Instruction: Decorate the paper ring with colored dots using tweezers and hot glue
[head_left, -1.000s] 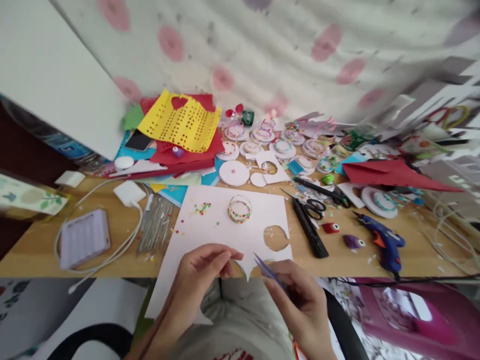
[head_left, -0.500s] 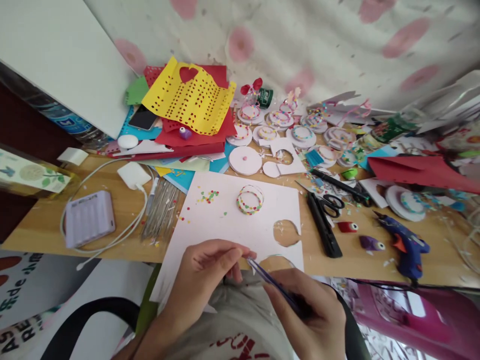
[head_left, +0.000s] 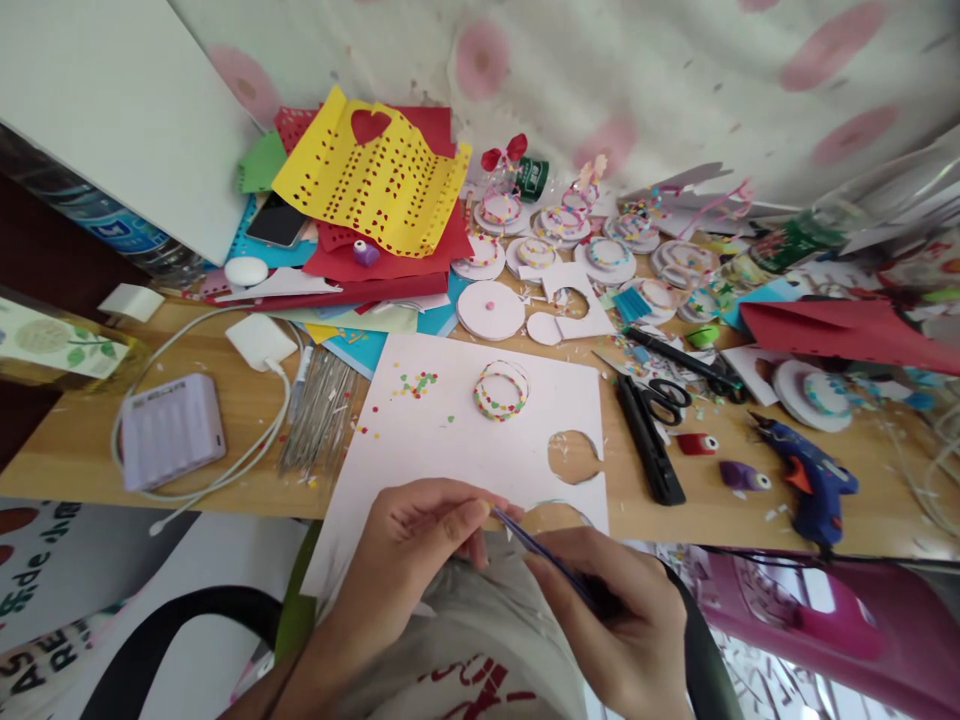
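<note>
Above the near edge of a white sheet point(head_left: 420, 450), my left hand point(head_left: 420, 545) is closed in a pinch. A tiny yellowish speck shows at its fingertips; what exactly they hold is too small to make out. My right hand point(head_left: 611, 610) grips slim purple-blue tweezers point(head_left: 551, 555), whose tips meet the left fingertips. Beyond the hands, a ring point(head_left: 500, 392) dotted with red, green and yellow bits lies on the sheet. Small coloured paper bits point(head_left: 418, 384) are scattered to its left. Round cutouts point(head_left: 571, 456) open the sheet's right side.
Right of the sheet lie a black cutter point(head_left: 651, 440), scissors point(head_left: 667, 400), small punches point(head_left: 742, 476) and a blue glue gun point(head_left: 814, 480). Decorated white discs point(head_left: 491, 310) crowd the back. Punched yellow paper point(head_left: 375, 175), thin wires point(head_left: 319, 410) and a lilac battery charger point(head_left: 174, 432) sit leftward.
The tweezers' tips have moved slightly left and up against the left fingertips, and a yellowish speck now shows there. The whole view has shifted slightly.
</note>
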